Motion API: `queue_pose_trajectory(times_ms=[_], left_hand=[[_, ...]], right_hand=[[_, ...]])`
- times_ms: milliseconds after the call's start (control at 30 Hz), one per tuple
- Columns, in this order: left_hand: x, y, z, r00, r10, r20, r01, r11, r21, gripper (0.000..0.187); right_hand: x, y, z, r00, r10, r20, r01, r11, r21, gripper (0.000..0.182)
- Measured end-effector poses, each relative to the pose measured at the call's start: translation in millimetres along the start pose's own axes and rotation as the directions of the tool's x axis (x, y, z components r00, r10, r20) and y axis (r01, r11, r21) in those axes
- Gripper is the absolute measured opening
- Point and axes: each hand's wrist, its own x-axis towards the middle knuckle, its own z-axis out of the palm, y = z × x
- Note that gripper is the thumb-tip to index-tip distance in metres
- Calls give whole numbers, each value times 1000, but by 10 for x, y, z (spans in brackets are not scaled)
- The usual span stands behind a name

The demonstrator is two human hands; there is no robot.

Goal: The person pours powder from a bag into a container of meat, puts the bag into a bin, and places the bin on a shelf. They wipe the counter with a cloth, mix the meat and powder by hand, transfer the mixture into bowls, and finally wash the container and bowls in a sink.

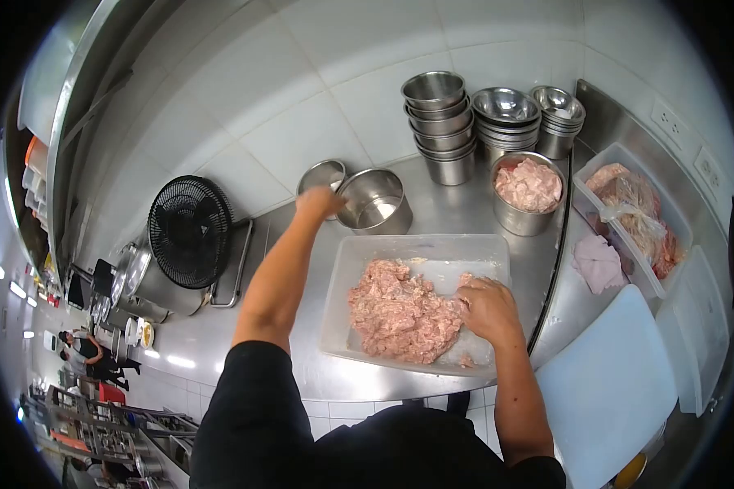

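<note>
— Where are the hands?

— The left hand (pixel 320 201) is stretched up to the centre of the frame, fingers closed on the rim of a tilted steel pot (pixel 375 202). The right hand (pixel 487 310) sits lower, right of centre, fingers curled down into the minced meat (pixel 404 311); how much it grips I cannot tell.

— And the meat?

— It lies heaped in a clear plastic tub (pixel 359 261) on the steel counter (pixel 448 208), in the middle of the frame, just below the pot.

— What is around that?

— A second small pot (pixel 321 174) touches the tilted one on its left. Up and right stands a steel bowl of chopped meat (pixel 528 189), with stacks of empty bowls (pixel 442 122) behind it. At the far right, a clear bin of bagged meat (pixel 640 213), a pink cloth (pixel 597 262) beside it and a white cutting board (pixel 607 383) below. A black fan (pixel 189 231) stands at left.
</note>
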Motion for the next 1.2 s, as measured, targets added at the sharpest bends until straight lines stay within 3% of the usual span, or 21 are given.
queue_pose_trajectory(times_ms=[67,100,167,267,333,400,467,567,667,733,767,800,900,933,1000,1067,1100,1133,1200], left_hand=[[-121,-53,219,935,-120,335,218,937,-273,43],[-2,-122,475,921,-124,369,312,802,-510,40],[138,-158,878,894,-90,439,440,354,-825,34],[-31,24,821,972,-235,-3,101,429,-898,43],[171,-144,712,972,-204,-121,34,625,-780,58],[386,-324,726,802,-231,-550,-269,683,-679,54],[-207,-26,-33,904,-240,-354,-233,417,-878,50],[-354,180,-471,918,63,-393,-386,376,-842,47],[-703,914,-688,845,231,-483,-535,389,-750,49],[-1137,1357,-888,850,325,-415,-525,466,-712,51],[-1257,1572,-837,846,362,-391,-523,428,-737,54],[-1451,1756,-830,844,407,-349,-523,481,-704,52],[-1828,2155,-650,847,509,-155,-476,597,-646,49],[-1857,2191,-537,823,562,-86,-480,604,-636,51],[-1857,2226,-205,828,560,-40,-477,664,-575,52],[-1909,2170,-36,822,557,117,-358,665,-655,54],[-1949,2111,23,809,555,195,-290,664,-689,55],[-1949,2008,130,822,558,111,-321,616,-719,57],[-2000,1693,260,843,535,-58,-383,521,-763,59]], right_hand=[[6,28,69,998,-14,-56,15,1000,7,10],[5,41,100,996,-28,-90,29,1000,11,10],[-30,6,56,996,-26,-86,29,999,38,10],[-73,-9,-98,999,-4,-42,9,992,124,12],[-129,156,-58,994,-42,-105,63,976,210,13],[-211,213,-78,987,-111,-119,133,971,196,14],[-257,191,-33,982,-130,-136,155,967,200,15],[-273,102,122,988,-79,-136,107,971,215,16],[-277,-53,329,990,-89,-107,108,978,178,19],[-261,-428,426,990,-111,-87,125,979,164,21],[-252,-558,527,991,-118,-68,128,974,184,21],[-232,-667,599,991,-128,-49,135,969,207,21],[-142,-929,711,973,-158,169,157,987,16,20],[-115,-958,829,974,-145,176,149,989,-10,20],[-44,-979,1054,977,-116,182,130,989,-66,20],[-85,-1009,1075,995,-95,-26,96,995,27,22],[-89,-1008,1085,995,-95,-20,95,995,5,22],[-94,-1010,1089,995,-95,-14,95,995,-18,23],[-68,-971,1112,977,-121,175,151,974,-171,21]])
